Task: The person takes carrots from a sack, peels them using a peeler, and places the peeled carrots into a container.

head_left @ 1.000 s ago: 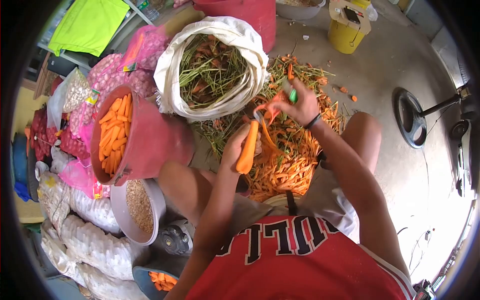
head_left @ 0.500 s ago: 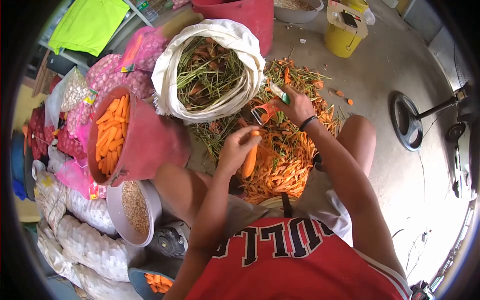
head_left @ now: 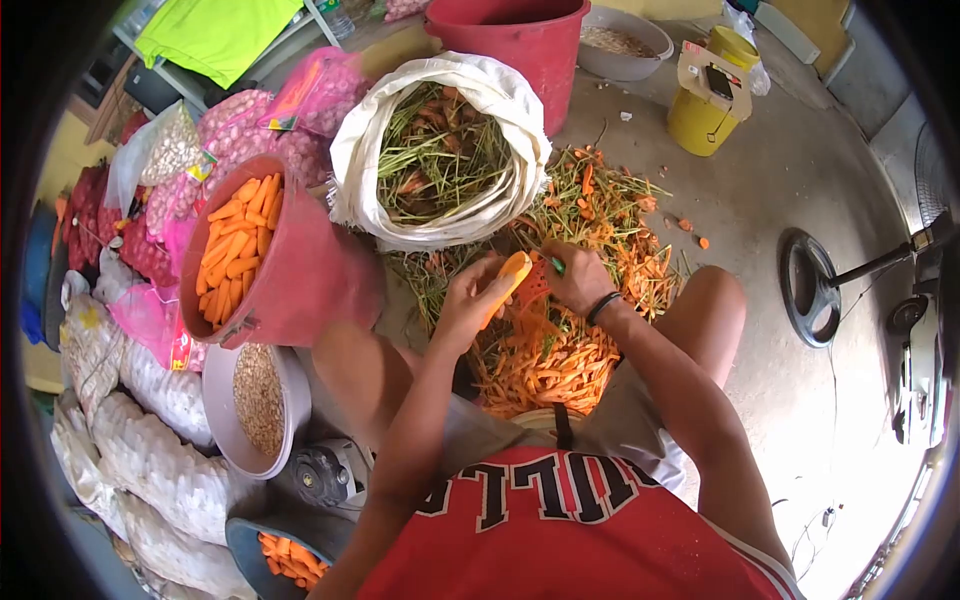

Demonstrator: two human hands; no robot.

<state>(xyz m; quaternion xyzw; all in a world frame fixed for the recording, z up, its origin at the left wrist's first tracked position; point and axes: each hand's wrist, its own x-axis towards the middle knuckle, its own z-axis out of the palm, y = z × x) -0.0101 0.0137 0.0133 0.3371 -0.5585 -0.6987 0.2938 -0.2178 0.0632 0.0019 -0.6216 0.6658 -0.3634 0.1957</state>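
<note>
My left hand [head_left: 470,300] is closed around an orange carrot [head_left: 512,278], which it holds tilted with the upper end out. Just to its right, my right hand [head_left: 584,284] grips a vegetable peeler [head_left: 534,282] with an orange head; a bit of green handle shows by the fingers. The peeler's head is close beside the carrot, and I cannot tell whether its blade touches. Beneath both hands lies a heap of carrot peelings [head_left: 555,372], mixed with green stalks farther out. Beyond the left hand stands a white sack [head_left: 355,150] full of stalks and scraps.
At left, a tilted red bucket [head_left: 325,285] holds peeled carrots, beside a grey basin [head_left: 292,400]. Mesh bags of garlic [head_left: 235,122] and white sacks [head_left: 160,450] line the left. A yellow bucket [head_left: 697,125] and a black fan base [head_left: 810,290] stand at right.
My right hand has come down and left, bringing the peeler beside the carrot. My left hand has raised and turned the carrot, its outer end now pointing up and away. The view has shifted slightly.
</note>
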